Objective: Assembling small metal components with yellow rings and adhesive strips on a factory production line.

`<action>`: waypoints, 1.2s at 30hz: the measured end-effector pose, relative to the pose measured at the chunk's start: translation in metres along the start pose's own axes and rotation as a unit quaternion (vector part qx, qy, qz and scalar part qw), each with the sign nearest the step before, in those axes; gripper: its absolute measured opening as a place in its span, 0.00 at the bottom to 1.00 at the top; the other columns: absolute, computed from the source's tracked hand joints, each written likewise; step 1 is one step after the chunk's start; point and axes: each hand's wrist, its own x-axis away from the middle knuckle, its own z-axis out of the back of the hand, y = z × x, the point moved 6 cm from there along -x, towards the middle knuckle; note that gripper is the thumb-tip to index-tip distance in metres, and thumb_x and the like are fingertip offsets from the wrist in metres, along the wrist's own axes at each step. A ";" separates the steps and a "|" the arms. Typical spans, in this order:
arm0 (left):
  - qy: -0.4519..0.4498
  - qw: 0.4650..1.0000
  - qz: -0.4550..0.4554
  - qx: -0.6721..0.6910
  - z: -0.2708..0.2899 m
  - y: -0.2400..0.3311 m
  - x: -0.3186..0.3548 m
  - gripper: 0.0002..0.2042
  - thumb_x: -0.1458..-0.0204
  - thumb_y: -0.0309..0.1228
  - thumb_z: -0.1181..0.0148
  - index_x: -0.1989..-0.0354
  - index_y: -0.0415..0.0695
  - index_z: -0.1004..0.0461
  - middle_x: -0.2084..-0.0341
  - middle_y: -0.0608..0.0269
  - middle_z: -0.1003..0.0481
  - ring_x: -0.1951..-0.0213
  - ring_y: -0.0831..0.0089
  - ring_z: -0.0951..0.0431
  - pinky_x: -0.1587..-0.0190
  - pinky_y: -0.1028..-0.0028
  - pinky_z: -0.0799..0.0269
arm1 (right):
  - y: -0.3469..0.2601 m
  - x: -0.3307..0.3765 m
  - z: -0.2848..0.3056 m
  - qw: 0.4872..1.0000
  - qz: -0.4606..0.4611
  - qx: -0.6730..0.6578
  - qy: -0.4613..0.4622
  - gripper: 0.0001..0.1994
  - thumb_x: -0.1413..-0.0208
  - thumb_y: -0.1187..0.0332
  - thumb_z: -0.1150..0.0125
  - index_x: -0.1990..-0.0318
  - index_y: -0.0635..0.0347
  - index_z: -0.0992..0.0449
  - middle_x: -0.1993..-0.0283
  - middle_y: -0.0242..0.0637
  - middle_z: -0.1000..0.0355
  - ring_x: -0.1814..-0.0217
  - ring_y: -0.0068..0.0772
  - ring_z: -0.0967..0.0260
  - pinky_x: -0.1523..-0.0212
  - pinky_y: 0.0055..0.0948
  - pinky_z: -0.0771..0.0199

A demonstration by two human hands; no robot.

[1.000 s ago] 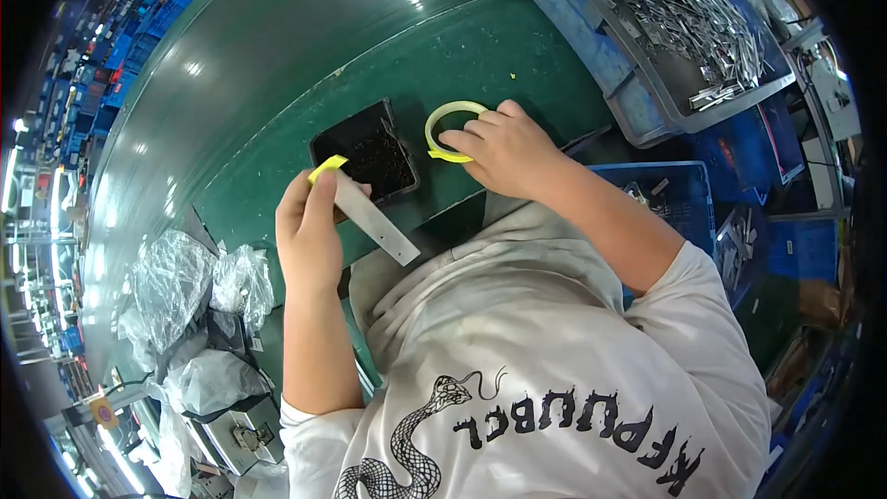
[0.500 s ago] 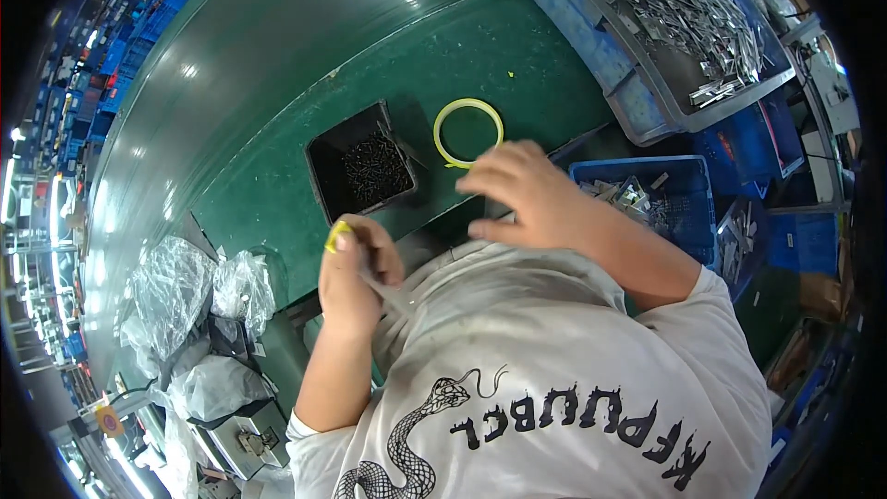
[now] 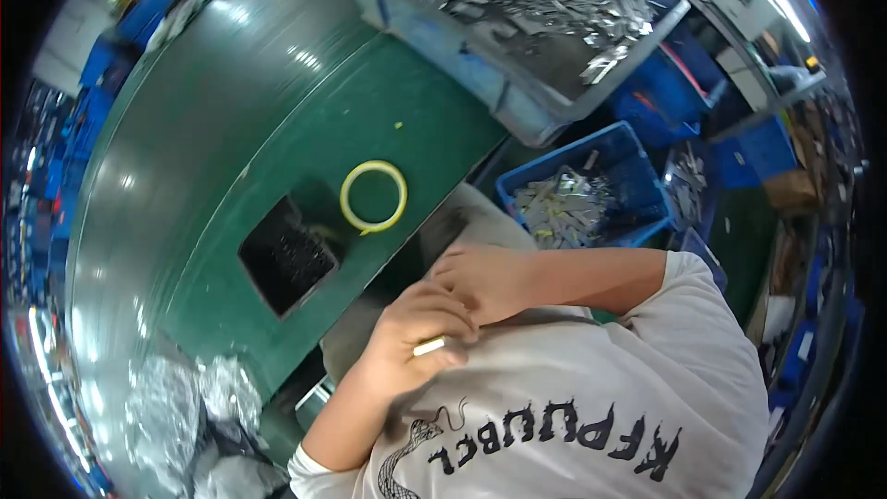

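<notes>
Above my lap, my two hands meet in front of the shirt. My left hand (image 3: pixel 418 331) is closed, with a short pale yellow strip (image 3: pixel 429 346) showing between its thumb and curled fingers; the rest of that piece is hidden. My right hand (image 3: pixel 488 283) presses against the left one with bent fingers, and whatever is between its fingertips is covered. On the green table, a yellow tape roll (image 3: pixel 347 200) lies flat with its loose end sticking out. Left of it stands a black open box (image 3: pixel 261 288) holding small dark parts.
A large blue-grey bin (image 3: pixel 517 92) of thin metal strips stands at the table's far right. Nearer me, a blue crate (image 3: pixel 637 233) holds flat metal pieces. Clear plastic bags (image 3: pixel 164 411) are heaped at the lower left. A metal rail (image 3: pixel 171 143) curves along the table's far side.
My right hand has come away from the tape roll and down to my left hand, which has moved right and inward. The whole view has turned, shifting the table things left and down.
</notes>
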 end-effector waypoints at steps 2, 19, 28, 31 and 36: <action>-0.055 0.998 -0.009 -0.010 -0.015 -0.004 -0.008 0.23 0.52 0.54 0.33 0.69 0.42 0.20 0.70 0.60 0.20 0.58 0.58 0.21 0.49 0.60 0.30 | 0.006 0.017 0.006 0.998 -0.032 0.027 -0.047 0.09 0.46 0.60 0.38 0.61 0.51 0.20 0.53 0.29 0.23 0.44 0.31 0.31 0.45 0.38 0.37; -0.045 0.978 -0.183 -0.088 -0.033 -0.007 -0.018 0.20 0.49 0.50 0.34 0.74 0.41 0.19 0.72 0.60 0.19 0.68 0.61 0.18 0.64 0.67 0.23 | -0.004 0.046 0.014 0.993 -0.010 0.031 0.110 0.09 0.45 0.58 0.40 0.63 0.49 0.21 0.58 0.29 0.25 0.52 0.35 0.29 0.52 0.38 0.38; -0.003 0.974 0.027 -0.225 -0.021 -0.021 -0.003 0.34 0.58 0.36 0.25 0.42 0.42 0.32 0.52 0.50 0.25 0.48 0.51 0.25 0.44 0.59 0.30 | 0.091 0.182 0.018 0.939 -0.281 0.191 0.052 0.17 0.44 0.54 0.41 0.52 0.50 0.22 0.54 0.32 0.26 0.50 0.40 0.30 0.49 0.44 0.30; 0.013 0.969 0.064 -0.238 -0.002 -0.022 0.018 0.32 0.58 0.31 0.25 0.43 0.40 0.33 0.59 0.52 0.22 0.56 0.53 0.22 0.52 0.60 0.26 | 0.089 0.240 0.051 0.895 -0.341 0.279 0.068 0.19 0.46 0.52 0.37 0.52 0.51 0.22 0.54 0.35 0.25 0.51 0.45 0.28 0.48 0.43 0.30; 0.054 0.946 0.248 -0.202 0.020 -0.057 0.071 0.18 0.55 0.27 0.27 0.56 0.40 0.26 0.78 0.60 0.22 0.75 0.73 0.21 0.70 0.73 0.26 | 0.053 0.251 0.188 0.760 -0.336 0.424 0.361 0.10 0.52 0.62 0.29 0.67 0.57 0.20 0.64 0.39 0.24 0.58 0.45 0.26 0.56 0.43 0.28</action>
